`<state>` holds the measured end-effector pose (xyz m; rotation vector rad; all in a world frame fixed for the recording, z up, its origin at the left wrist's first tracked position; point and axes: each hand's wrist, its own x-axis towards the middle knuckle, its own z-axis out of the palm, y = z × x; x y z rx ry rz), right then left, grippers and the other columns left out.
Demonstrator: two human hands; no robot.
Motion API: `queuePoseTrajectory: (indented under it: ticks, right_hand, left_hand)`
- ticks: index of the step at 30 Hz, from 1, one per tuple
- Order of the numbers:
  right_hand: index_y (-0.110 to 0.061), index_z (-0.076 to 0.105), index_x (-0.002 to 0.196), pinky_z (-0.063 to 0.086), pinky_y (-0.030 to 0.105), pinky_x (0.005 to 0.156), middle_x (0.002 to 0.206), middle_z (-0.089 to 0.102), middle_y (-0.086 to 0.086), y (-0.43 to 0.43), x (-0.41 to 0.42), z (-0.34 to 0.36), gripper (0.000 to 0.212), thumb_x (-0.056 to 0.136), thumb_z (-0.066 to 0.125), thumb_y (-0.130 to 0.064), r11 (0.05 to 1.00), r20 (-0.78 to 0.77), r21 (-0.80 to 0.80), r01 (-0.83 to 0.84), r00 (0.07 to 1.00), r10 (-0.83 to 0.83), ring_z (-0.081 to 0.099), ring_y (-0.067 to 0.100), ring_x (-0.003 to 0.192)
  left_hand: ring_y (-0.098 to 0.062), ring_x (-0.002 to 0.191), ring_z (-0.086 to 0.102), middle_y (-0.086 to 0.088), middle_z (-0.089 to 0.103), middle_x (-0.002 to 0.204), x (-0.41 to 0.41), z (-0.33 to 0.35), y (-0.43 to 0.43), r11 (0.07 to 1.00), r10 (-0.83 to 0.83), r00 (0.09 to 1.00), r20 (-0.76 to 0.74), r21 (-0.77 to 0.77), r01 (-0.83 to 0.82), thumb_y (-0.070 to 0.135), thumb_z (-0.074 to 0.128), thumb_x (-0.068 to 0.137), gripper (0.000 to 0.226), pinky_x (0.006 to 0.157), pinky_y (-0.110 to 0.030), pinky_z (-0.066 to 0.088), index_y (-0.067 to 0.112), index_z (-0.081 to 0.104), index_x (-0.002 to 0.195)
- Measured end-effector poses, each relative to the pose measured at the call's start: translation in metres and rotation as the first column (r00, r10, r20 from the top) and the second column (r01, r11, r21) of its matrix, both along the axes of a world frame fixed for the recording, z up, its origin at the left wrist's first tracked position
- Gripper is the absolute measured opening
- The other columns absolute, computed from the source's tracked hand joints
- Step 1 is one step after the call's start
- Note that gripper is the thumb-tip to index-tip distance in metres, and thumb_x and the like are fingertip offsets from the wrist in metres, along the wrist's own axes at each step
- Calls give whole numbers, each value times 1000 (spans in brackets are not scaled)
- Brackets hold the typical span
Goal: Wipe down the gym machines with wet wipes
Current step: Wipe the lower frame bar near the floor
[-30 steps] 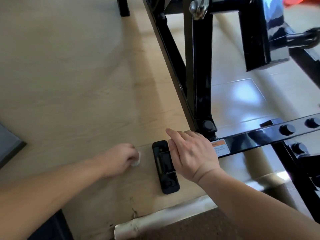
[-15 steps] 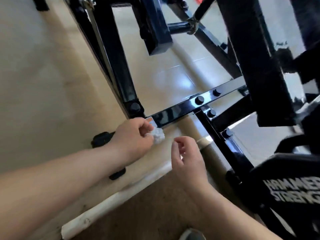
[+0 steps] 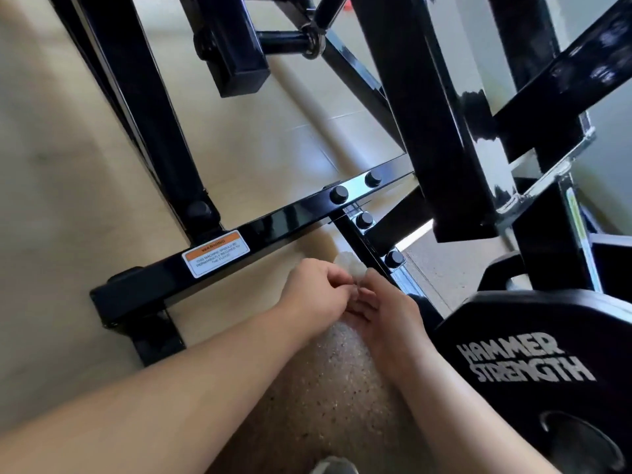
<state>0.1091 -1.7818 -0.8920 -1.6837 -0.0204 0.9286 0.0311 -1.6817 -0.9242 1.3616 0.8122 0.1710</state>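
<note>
While hands (image 3: 316, 295) on wipe (image 3: 356, 284), frame (image 3: 290, 217) alongside.

On the black frame bar (image 3: 273, 227), near its left end, a white sticker (image 3: 216, 253), slanted along the bar. Reads "WARNING" on an orange band at the top, then "THIS MACHINE SHOULD BE PERMANENTLY SECURED TO THE FLOOR" in three lines of small dark print. On the face of the black weight plate (image 3: 513, 319) at the lower right, "HAMMER STRENGTH" in large white capitals, two lines. On the upright (image 3: 547, 254) above it, a narrow yellow-green strip label (image 3: 576, 217), too blurred to read.
</note>
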Motion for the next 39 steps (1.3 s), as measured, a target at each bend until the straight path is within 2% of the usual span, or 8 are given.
queuePoseTrajectory:
  ticks: [5,11,14,18,23,27,32,39]
  right_hand:
    - [-16,73,88,62,51,79,80,74,14,-1,16,-31,10,97,68,-17,916,458,-297,269,882,-111,71,28,75]
    - [-13,71,108,43,28,87,111,58,5,-4,50,-43,16,103,56,-16,851,781,-439,287,590,204,58,21,98]
    - [-7,65,108,44,35,87,116,53,8,-9,59,-59,20,104,49,-18,757,746,-596,267,534,398,53,23,102]
    - [-12,50,145,34,43,116,139,51,6,-25,52,-84,46,99,50,-17,691,681,-701,175,453,575,43,30,133]
    - [-16,-2,165,-5,42,128,173,-11,7,-17,57,-83,73,107,19,-55,488,436,-868,90,609,663,-13,22,159]
    - [-9,-9,163,-11,43,128,171,-16,11,-15,54,-84,88,101,8,-69,386,372,-916,108,585,721,-20,24,157]
    - [6,-8,159,-12,45,125,168,-18,23,-13,64,-75,99,103,34,-63,444,413,-861,246,849,329,-19,32,157]
    - [-15,8,165,-17,43,125,171,-21,10,-8,29,-81,82,102,24,-66,498,407,-867,-29,537,739,-27,19,155]
  left_hand:
    - [-12,95,69,9,73,96,10,-14,-18,998,-51,995,-91,14,53,18,67,95,13,90,-28,57,29,73,98]
    - [-14,107,62,5,65,115,1,-27,-11,998,-53,984,-171,18,57,25,66,97,32,89,-26,51,27,61,129]
    - [-12,104,62,7,65,113,-6,-34,-7,995,-61,980,-192,66,75,25,64,98,32,84,-24,50,28,61,129]
    - [-8,99,62,9,63,117,-8,-39,-1,987,-100,972,-214,100,123,26,62,97,37,70,-17,47,29,59,134]
    - [-21,128,52,3,55,143,-19,-49,6,834,-273,879,-391,358,419,50,41,105,45,106,-37,44,29,47,145]
    - [-21,159,-3,-2,4,172,-39,-71,18,612,-382,718,-581,423,668,52,29,108,63,129,-43,5,27,12,163]
    - [-26,154,-26,-6,-24,169,-60,-83,33,495,-342,608,-717,413,765,47,26,109,67,125,-43,-11,22,-3,164]
    - [-24,154,-25,-4,-29,167,-61,-90,38,592,-312,632,-710,375,713,48,31,108,72,127,-43,-7,24,-8,164]
